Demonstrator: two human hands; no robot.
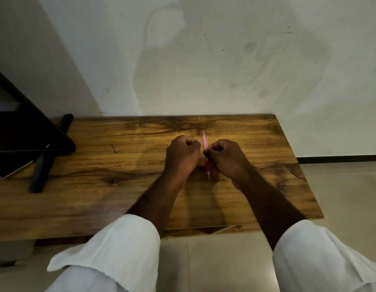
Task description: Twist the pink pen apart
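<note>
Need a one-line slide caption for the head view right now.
Right hand grips a pink pen over a wooden table; left hand curled in a fist beside it, black stand at left.

Glossy grained wood table [119, 186]; translucent pink plastic pen [204, 142].

The head camera is looking forward and down from above the wooden table [98, 186], sitting close over it, with the wall [204, 60] lying toward twelve o'clock.
</note>
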